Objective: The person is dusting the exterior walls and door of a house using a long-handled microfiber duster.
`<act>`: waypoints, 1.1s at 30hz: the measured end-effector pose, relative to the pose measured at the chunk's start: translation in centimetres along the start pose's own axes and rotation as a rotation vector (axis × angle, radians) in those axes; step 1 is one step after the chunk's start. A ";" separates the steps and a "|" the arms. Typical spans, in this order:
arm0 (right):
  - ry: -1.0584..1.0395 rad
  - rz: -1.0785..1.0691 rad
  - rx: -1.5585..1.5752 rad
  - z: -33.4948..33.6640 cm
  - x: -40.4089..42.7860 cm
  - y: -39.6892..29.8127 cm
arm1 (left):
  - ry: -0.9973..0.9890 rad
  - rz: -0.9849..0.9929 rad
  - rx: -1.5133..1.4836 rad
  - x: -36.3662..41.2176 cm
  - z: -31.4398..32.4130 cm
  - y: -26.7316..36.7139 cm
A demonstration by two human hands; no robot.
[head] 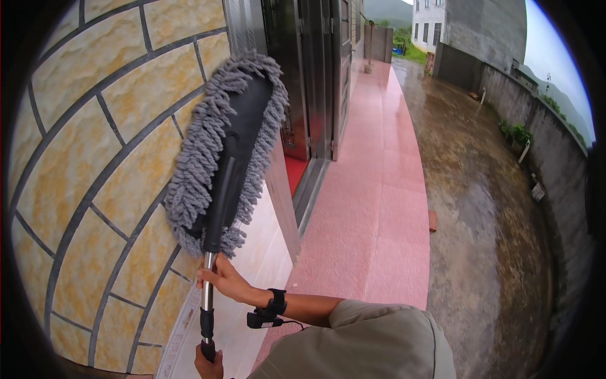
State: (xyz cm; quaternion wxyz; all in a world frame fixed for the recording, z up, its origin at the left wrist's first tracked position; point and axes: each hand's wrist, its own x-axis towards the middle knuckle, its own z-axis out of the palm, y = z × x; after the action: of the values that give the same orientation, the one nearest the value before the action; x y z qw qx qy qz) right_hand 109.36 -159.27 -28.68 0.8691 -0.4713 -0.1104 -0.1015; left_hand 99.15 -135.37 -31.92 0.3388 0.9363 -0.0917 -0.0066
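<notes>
A duster with a grey chenille fringe [194,175] and a black plastic back is raised against the stone-patterned wall [71,199], its head tilted up and to the right. My right hand [225,280] grips the duster's metal pole [207,279] just below the head. Lower down, at the bottom edge of the view, my left hand [208,364] is closed around the black grip of the pole. A black strap with a small device [265,318] and a cable is on my right wrist. Whether the fringe touches the wall cannot be told.
A metal-framed doorway [319,94] stands beside the wall, with red flooring inside. A pink stone ledge [350,227] runs along the building. Right of it lie a brick [432,221], wet concrete ground [464,265] and a grey boundary wall [544,123] with plants. A bucket [368,68] stands far off.
</notes>
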 end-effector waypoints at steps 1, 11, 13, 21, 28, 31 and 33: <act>-0.002 -0.001 -0.002 0.4 0.0 -0.2 | -0.015 -0.024 -0.026 0.0 0.2 -0.2; -0.367 -0.177 -0.319 5.4 -0.2 -1.7 | -0.110 -0.005 -0.205 0.6 3.1 -3.2; -0.385 -0.165 -0.432 6.7 -0.4 -2.3 | -0.095 -0.013 -0.309 0.6 3.2 -3.2; -0.654 -0.145 -0.367 8.3 -0.5 -2.1 | -0.164 0.002 -0.306 1.0 5.1 -6.4; -0.409 -0.271 -0.527 4.8 0.4 -2.4 | -0.135 0.066 -0.223 1.7 4.8 -4.0; -0.321 -0.075 -0.328 3.3 0.6 -2.9 | -0.161 0.056 -0.105 1.8 3.9 -2.3; -0.242 -0.073 -0.192 2.2 0.9 -2.6 | -0.182 0.031 -0.055 1.7 3.5 -1.6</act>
State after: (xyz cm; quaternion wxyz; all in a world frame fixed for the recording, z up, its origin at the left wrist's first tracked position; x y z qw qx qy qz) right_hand 109.29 -158.89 -25.24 0.7963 -0.5566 -0.2210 -0.0855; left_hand 100.84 -136.67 -35.59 0.3548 0.9207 -0.1362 -0.0892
